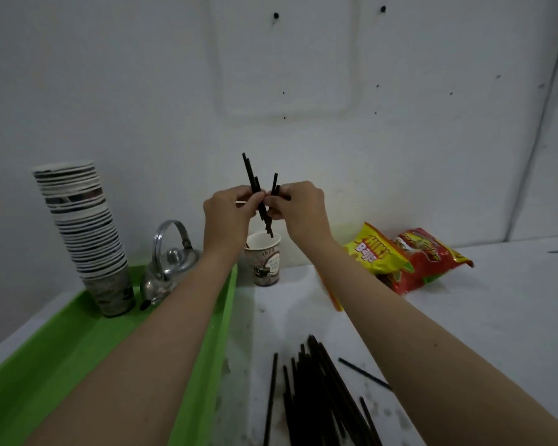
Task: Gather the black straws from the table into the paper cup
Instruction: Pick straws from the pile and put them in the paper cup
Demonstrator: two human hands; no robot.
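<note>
Both hands are raised together over the back of the white table (464, 333). The left hand (227, 214) is closed around a small bundle of thin black plastic straws (255, 188), and the right hand (298, 206) pinches a few more beside them, so the two clusters cross between the fingertips. The bundle stands nearly upright, its tops leaning a little to the left. Its lower ends hang directly above the open mouth of the printed paper cup (263, 262), and the lowest tip seems to sit just at the rim or barely inside; I cannot tell which.

That is what the next move depends on: the cup is straight below the hands, and the straws' long axis already points down into it. A short drop should be enough. Neither hand is clearly nearer.

The cup stands just beside the right wall of the green plastic tray (219, 317). A large loose heap of black straws (319, 391) lies on the table close to the person, between the forearms, so most of the work remains.
</note>
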